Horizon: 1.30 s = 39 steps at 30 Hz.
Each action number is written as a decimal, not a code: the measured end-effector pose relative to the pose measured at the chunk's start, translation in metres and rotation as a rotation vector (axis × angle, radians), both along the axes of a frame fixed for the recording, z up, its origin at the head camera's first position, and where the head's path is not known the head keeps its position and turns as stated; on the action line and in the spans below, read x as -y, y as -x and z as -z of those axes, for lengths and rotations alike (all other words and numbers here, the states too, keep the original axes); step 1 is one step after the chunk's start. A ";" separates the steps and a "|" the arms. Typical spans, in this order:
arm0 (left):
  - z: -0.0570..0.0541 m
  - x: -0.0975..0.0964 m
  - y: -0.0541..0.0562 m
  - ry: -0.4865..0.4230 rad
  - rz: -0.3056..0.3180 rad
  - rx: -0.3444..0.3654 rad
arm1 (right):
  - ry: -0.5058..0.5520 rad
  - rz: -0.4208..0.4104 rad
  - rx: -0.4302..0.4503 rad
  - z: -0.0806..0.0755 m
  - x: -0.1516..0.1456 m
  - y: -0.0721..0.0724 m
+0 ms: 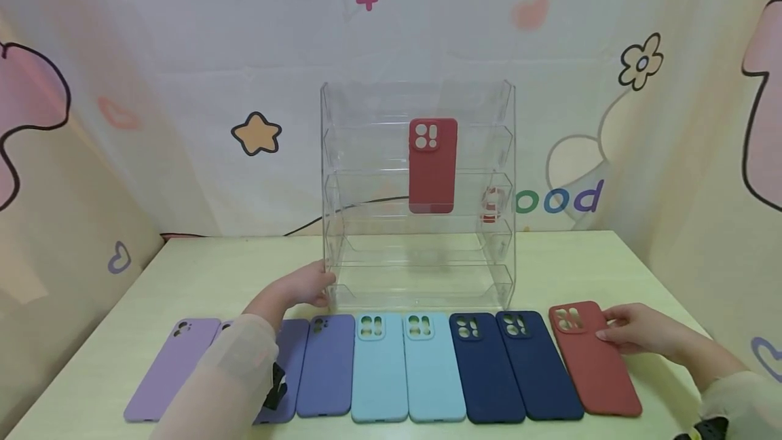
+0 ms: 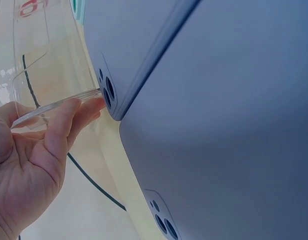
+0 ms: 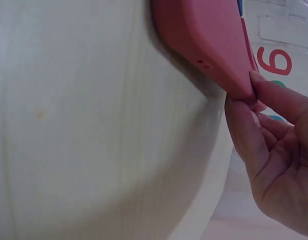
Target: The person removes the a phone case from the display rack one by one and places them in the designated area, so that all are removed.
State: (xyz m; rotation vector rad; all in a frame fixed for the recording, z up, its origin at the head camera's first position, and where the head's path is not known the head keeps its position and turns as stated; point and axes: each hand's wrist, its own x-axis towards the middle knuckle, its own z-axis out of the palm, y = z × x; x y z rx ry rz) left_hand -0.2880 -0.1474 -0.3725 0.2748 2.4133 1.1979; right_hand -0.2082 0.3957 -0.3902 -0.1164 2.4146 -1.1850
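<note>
A clear acrylic tiered display rack [image 1: 418, 290] stands at the middle of the table. My left hand [image 1: 305, 284] holds the lower part of its left side panel; in the left wrist view thumb and fingers of the left hand [image 2: 39, 155] pinch that panel. At the right end of a row of phone cases, my right hand [image 1: 647, 335] pinches the right edge of a red phone case [image 1: 595, 365]. In the right wrist view the red case [image 3: 209, 45] is tilted, one edge between thumb and fingers. Another red phone case [image 1: 432, 175] stands upright on the rack.
Left of the held case lie dark blue cases [image 1: 540, 379], light blue cases [image 1: 379, 379] and several purple cases [image 1: 326, 372], partly hidden by my left sleeve [image 1: 214, 379]. A printed curtain [image 1: 427, 32] hangs behind the pale table [image 1: 568, 263].
</note>
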 end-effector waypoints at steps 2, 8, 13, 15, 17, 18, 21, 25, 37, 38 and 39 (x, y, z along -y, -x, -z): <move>0.000 0.001 0.001 -0.008 -0.006 -0.002 | -0.039 0.028 -0.009 0.000 0.005 0.001; 0.002 0.002 0.001 -0.016 0.001 -0.006 | -0.085 0.073 -0.017 0.002 0.014 0.001; 0.001 0.001 0.001 -0.009 0.000 -0.013 | -0.120 0.058 -0.044 0.000 0.019 0.000; 0.000 0.001 0.001 -0.001 0.001 -0.016 | -0.135 0.060 -0.053 -0.001 0.020 0.000; -0.001 0.001 0.000 0.003 0.001 -0.019 | -0.146 0.050 -0.062 -0.002 0.020 0.000; -0.002 0.001 0.000 0.003 0.002 -0.019 | -0.151 0.046 -0.065 -0.002 0.021 0.000; -0.002 0.000 0.000 0.004 -0.001 -0.016 | -0.180 0.042 -0.069 -0.004 0.021 0.001; -0.001 -0.001 0.002 0.003 -0.005 0.002 | -0.250 0.025 -0.096 -0.007 0.023 0.001; 0.001 0.000 0.001 0.007 -0.004 0.016 | -0.287 -0.056 -0.462 -0.034 0.046 0.008; 0.001 0.000 0.001 0.004 -0.005 0.017 | -0.284 -0.057 -0.497 -0.036 0.050 0.010; 0.001 0.000 0.001 -0.001 -0.007 0.020 | -0.277 -0.056 -0.524 -0.040 0.054 0.011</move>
